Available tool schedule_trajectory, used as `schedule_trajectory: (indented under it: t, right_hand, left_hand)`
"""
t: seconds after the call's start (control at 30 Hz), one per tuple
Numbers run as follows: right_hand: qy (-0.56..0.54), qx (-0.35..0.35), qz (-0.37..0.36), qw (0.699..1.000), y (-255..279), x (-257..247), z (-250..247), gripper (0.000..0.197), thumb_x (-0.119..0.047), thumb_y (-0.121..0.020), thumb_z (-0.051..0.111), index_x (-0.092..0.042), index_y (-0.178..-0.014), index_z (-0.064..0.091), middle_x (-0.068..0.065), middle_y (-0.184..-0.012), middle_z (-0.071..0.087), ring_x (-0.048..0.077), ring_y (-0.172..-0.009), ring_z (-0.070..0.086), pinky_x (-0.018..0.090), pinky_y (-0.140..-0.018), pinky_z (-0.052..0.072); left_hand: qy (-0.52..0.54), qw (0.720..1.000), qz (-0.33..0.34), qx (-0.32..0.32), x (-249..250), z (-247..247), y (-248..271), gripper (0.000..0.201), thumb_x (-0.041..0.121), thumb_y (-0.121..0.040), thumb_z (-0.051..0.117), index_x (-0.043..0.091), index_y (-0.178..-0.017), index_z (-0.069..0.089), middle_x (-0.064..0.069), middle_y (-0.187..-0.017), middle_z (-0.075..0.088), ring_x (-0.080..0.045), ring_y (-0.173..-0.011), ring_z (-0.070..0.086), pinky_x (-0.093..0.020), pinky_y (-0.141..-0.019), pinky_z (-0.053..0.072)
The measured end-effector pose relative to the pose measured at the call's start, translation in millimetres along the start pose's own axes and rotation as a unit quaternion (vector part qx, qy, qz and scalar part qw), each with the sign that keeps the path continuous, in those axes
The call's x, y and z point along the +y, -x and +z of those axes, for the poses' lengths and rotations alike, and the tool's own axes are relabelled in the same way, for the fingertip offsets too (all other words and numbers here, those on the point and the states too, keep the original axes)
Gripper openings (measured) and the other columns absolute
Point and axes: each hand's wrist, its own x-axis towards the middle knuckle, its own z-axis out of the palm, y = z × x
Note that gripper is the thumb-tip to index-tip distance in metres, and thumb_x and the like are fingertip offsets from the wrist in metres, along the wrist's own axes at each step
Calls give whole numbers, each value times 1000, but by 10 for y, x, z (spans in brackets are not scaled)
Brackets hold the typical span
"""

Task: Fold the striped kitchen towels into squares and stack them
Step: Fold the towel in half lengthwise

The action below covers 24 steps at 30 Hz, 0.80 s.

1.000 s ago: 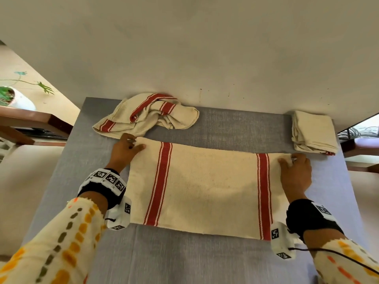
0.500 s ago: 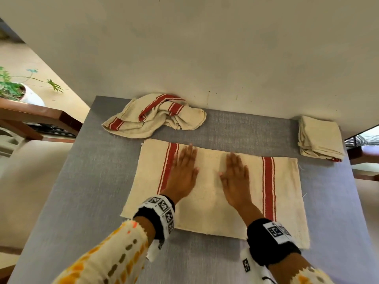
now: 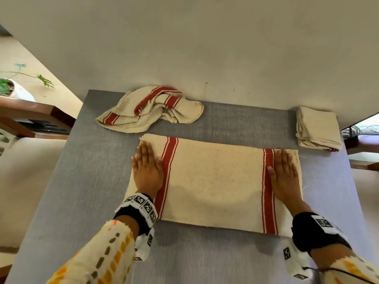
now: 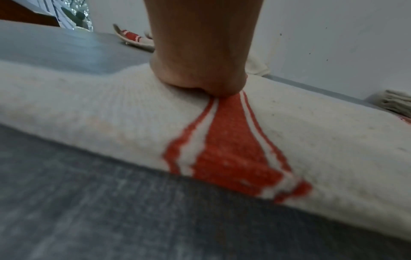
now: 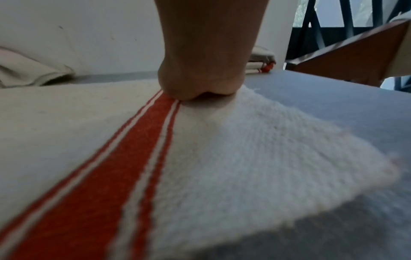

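Observation:
A cream towel with red stripes (image 3: 215, 181) lies flat as a wide rectangle on the grey table (image 3: 82, 181). My left hand (image 3: 146, 168) presses flat on its left end, just outside the left red stripe. My right hand (image 3: 284, 174) presses flat on its right end, beside the right red stripe. Both hands have straight fingers and hold nothing. In the wrist views only the heel of each palm (image 4: 200, 75) (image 5: 198, 82) shows, resting on the towel (image 4: 222, 140) (image 5: 133, 158). A crumpled striped towel (image 3: 151, 108) lies at the back left. A folded towel (image 3: 317, 129) sits at the back right.
A pale wall (image 3: 205, 48) stands right behind the table's far edge. Wooden furniture (image 3: 30, 115) and a potted plant (image 3: 12, 89) are off to the left, more wooden furniture (image 3: 363, 144) to the right. Bare grey tabletop lies in front of the towel.
Both hands slid outward over the flat towel, from its middle half a second ago to its two ends. A second ago they were at its far corners.

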Motion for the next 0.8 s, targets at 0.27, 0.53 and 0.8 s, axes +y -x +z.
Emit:
schedule_trajectory:
  t: [0.27,0.53,0.8]
  right_hand:
    - [-48,-15,-117,992,840,-1136,532,68,-53,-89,1,-16,-145,-7,1,-153,-12,13,-143,-11,23,-114,-14]
    - [93,-38,-158,982,1058,-927,761,58,-45,-95,12,-20,-148,8,1,-156,8,11,-143,-3,29,-115,-4]
    - [52,27,3,998,1175,1,307,72,-60,-87,-3,-20,-147,-2,0,-156,-6,14,-144,-6,32,-115,-6]
  left_hand:
    - [-17,990,139,-25,468,115,618,62,43,-94,6,8,-145,3,-8,-154,0,-18,-142,-4,-35,-114,-12]
    - [-44,988,144,-34,122,206,836,57,42,-93,16,25,-147,8,-1,-156,4,-14,-143,-2,-41,-115,-4]
    - [-20,999,30,-7,-470,-101,736,66,53,-86,5,26,-146,10,-2,-156,3,-19,-144,0,-46,-111,-15]
